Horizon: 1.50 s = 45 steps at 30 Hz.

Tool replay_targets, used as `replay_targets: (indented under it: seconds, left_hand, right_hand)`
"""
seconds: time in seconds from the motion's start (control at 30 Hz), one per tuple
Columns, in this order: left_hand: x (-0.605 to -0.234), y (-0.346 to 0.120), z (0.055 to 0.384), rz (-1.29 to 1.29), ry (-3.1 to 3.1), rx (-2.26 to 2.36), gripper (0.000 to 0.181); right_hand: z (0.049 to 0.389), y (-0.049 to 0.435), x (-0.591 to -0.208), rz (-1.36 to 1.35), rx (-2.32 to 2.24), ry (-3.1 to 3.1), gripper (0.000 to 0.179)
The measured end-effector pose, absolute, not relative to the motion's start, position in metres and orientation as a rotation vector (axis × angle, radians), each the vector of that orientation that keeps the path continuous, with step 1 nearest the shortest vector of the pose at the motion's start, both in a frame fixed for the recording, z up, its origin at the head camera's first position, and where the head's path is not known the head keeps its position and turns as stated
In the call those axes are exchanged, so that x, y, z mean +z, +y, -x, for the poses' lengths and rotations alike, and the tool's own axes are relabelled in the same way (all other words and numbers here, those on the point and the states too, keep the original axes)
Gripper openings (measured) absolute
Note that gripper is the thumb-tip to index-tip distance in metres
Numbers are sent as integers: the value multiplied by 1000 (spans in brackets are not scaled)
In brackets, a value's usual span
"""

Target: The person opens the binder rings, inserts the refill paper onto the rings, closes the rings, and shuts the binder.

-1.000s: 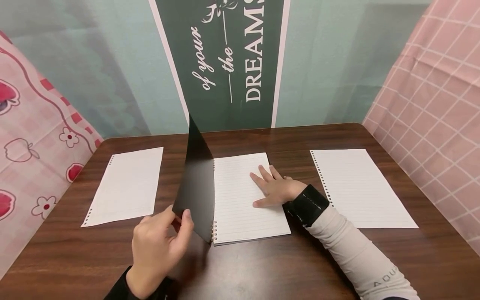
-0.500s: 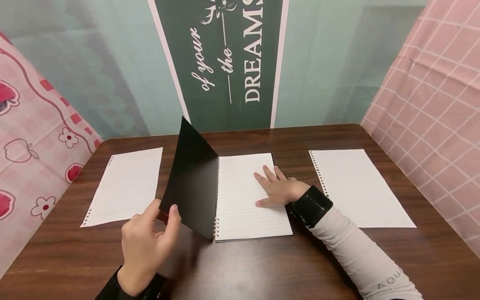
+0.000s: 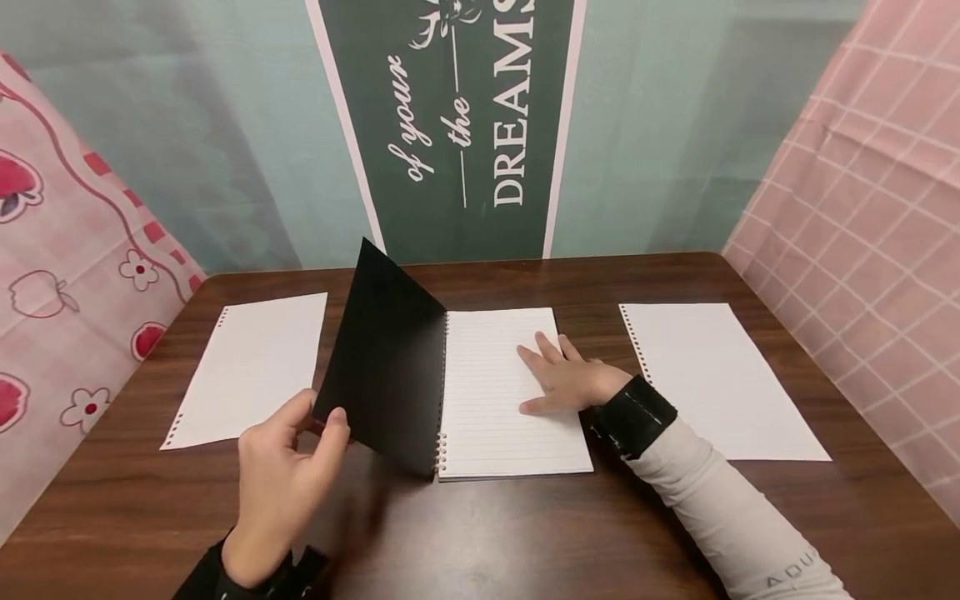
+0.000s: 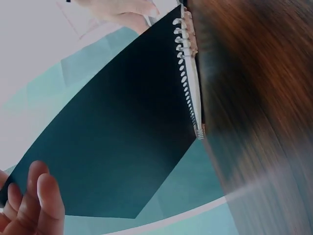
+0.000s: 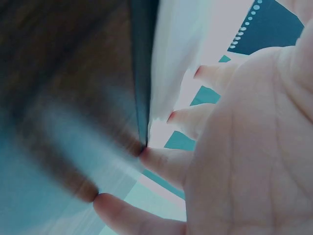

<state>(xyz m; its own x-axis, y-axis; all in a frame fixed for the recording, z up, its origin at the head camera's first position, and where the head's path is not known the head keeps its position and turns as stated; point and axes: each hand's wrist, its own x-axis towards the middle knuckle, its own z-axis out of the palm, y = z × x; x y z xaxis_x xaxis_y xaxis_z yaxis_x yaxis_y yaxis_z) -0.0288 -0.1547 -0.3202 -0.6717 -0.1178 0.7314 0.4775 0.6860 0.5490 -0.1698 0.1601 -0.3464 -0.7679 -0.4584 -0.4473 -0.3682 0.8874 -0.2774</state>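
Note:
A ring-bound notebook lies at the middle of the table, its black cover (image 3: 386,367) raised at a slant to the left of the rings (image 3: 441,452). My left hand (image 3: 285,483) pinches the cover's near outer corner between thumb and fingers. In the left wrist view the cover (image 4: 112,117) stands up from the ring spine, with fingertips (image 4: 49,193) at its edge. My right hand (image 3: 566,379) rests with spread fingers on the right part of the lined white pages (image 3: 495,392). In the right wrist view, some fingertips touch the paper and others reach past its edge to the table.
One loose punched sheet (image 3: 255,367) lies on the left of the brown wooden table (image 3: 480,542). Another punched sheet (image 3: 720,379) lies on the right, near the right forearm. Patterned cloths hang behind the table and at both sides.
My left hand has moved left with the cover, which now leans further from the pages. The notebook sits slightly further right in view. My right hand stays on the pages.

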Motion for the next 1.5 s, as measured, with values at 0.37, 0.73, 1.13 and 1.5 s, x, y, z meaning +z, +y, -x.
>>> replay_targets:
  seconds: [0.37, 0.73, 1.13, 1.5]
  left_hand:
    - [-318, -159, 32, 128, -2148, -984, 31]
    - [-316, -171, 26, -82, -2352, -1256, 37]
    - [-319, -182, 28, -149, -2517, -1266, 34]
    - [-322, -194, 27, -193, -2597, -1610, 33]
  right_hand:
    - [167, 173, -349, 648, -355, 2540, 91]
    - [164, 182, -351, 621, -385, 2522, 91]
    - [165, 194, -348, 640, -391, 2544, 91]
    - [165, 198, -347, 551, -343, 2572, 94]
